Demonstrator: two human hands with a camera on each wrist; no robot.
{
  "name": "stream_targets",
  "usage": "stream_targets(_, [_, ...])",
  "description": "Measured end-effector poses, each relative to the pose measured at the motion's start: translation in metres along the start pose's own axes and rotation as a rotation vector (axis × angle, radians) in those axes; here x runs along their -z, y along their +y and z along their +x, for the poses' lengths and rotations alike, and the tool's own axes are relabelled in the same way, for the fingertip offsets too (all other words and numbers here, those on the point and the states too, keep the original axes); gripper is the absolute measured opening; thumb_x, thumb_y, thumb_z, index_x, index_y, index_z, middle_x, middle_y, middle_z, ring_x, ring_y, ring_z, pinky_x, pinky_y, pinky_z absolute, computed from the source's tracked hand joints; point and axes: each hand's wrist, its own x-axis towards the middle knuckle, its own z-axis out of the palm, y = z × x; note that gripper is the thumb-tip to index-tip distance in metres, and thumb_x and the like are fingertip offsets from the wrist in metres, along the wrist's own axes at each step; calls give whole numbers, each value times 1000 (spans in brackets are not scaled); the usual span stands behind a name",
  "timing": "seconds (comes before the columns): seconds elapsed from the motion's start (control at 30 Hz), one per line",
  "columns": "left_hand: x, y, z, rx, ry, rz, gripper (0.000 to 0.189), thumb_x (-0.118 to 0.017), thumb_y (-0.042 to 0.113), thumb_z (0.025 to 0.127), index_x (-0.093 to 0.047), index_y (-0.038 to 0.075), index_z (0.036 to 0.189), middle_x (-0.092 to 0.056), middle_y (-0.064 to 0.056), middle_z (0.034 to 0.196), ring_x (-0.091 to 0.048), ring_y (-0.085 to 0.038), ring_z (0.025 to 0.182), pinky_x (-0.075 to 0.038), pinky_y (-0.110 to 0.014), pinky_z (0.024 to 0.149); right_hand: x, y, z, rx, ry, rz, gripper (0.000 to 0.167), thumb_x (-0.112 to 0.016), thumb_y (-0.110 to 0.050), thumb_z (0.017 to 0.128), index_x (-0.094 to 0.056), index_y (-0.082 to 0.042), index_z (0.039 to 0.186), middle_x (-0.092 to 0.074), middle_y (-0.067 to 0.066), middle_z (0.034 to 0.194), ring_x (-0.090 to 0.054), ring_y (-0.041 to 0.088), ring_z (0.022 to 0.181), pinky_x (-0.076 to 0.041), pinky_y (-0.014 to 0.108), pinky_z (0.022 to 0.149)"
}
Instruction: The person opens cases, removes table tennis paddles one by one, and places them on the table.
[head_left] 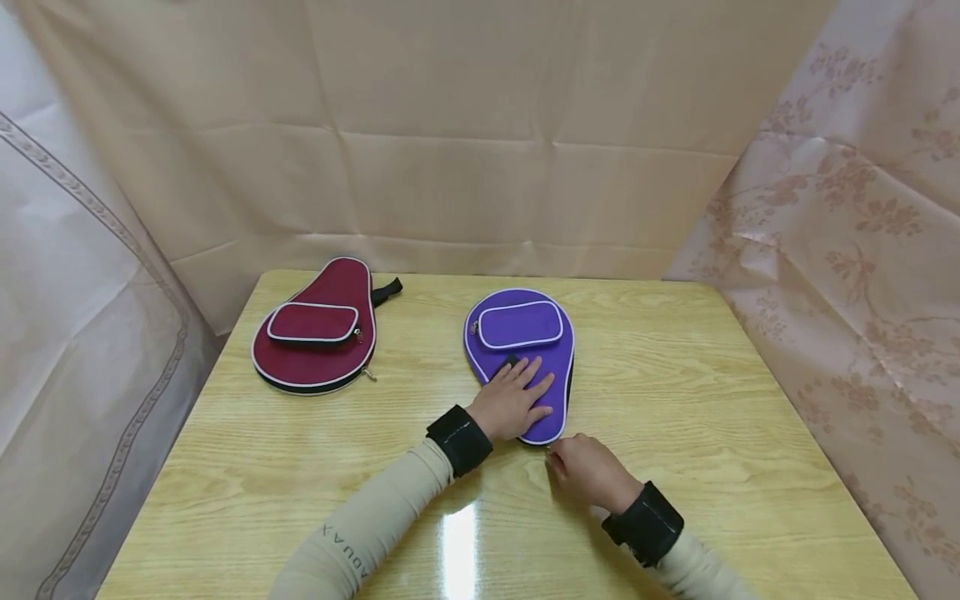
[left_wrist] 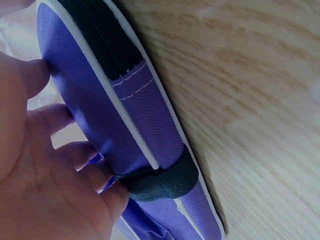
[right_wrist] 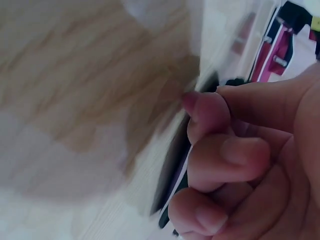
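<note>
A purple table tennis bat case (head_left: 517,289) with white piping lies on the table, its narrow end toward me. My left hand (head_left: 507,406) rests on its lower half with fingers spread. In the left wrist view, the case's side (left_wrist: 145,107) shows a black zip (left_wrist: 107,42) and a black strap loop (left_wrist: 167,180) by the fingertips. At the narrow end, my right hand (head_left: 592,471) pinches the zip pull between thumb and curled fingers; the fingers hide most of the pull. The right wrist view shows these bent fingers (right_wrist: 225,160) against the case's edge.
A dark red bat case (head_left: 326,362) lies at the back left, narrow end away, with a black strap (head_left: 387,291) sticking out to its right. The wooden table (head_left: 675,375) is bordered by a beige cloth (head_left: 450,167) behind and patterned cloth (head_left: 862,250) on the right.
</note>
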Motion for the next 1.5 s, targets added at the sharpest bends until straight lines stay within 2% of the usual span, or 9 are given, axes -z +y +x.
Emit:
stream_targets(0.17, [-1,0,0,-6,14,15,58,-35,48,106,-30,22,157,-19,-9,165,-17,-28,152,-18,-44,123,-9,-16,5,11,36,-54,26,-66,-4,89,-55,-11,66,-55,1,60,-56,17,52,-44,34,47])
stream_targets(0.27, [-3,-1,0,-11,16,26,58,-34,48,106,-30,21,157,-19,-9,165,-17,-28,152,-18,-45,122,-14,-27,11,-10,41,-85,24,-65,-5,89,-57,-9,67,-57,4,61,-60,23,53,-46,37,47])
stream_targets(0.5, [-3,0,0,-3,0,14,59,-34,49,106,-29,22,158,-16,-8,166,-15,-27,153,-16,-44,123,-21,-49,26,-99,33,-55,21,-62,-7,90,-60,-7,69,-57,5,56,-60,23,51,-46,38,45])
stream_targets(0.7, [-5,0,0,-14,-4,10,59,-34,49,106,-29,22,157,-16,-8,166,-16,-27,152,-17,-44,123,-27,-55,29,-166,27,-73,23,-64,-9,89,-60,-8,66,-55,3,54,-57,22,50,-45,38,44])
stream_targets(0.9, [-4,1,0,-11,0,26,58,-35,49,105,-31,22,157,-19,-8,165,-18,-27,152,-20,-44,122,-35,-55,26,-120,135,-219,27,-67,-11,84,-55,-11,60,-51,1,50,-53,20,43,-41,36,39])
stream_targets(1.03, [-2,0,0,-14,4,39,58,-35,49,106,-31,22,157,-19,-8,165,-19,-27,152,-21,-44,122,-36,-54,26,-103,185,-255,30,-68,-11,84,-52,-12,58,-48,-1,48,-50,17,40,-39,33,36])
stream_targets(1.37, [-1,-2,1,-13,9,37,58,-36,48,105,-32,22,156,-21,-8,165,-20,-27,151,-22,-44,121,-35,-52,27,-85,226,-281,31,-67,-14,87,-52,-13,59,-45,-2,46,-46,15,38,-35,32,35])
stream_targets(1.5, [-1,-2,1,-15,5,44,58,-35,49,106,-32,22,157,-21,-8,165,-21,-27,151,-23,-44,121,-26,-49,24,-90,168,-185,31,-65,-19,91,-55,-13,63,-47,-3,49,-49,14,41,-38,33,37])
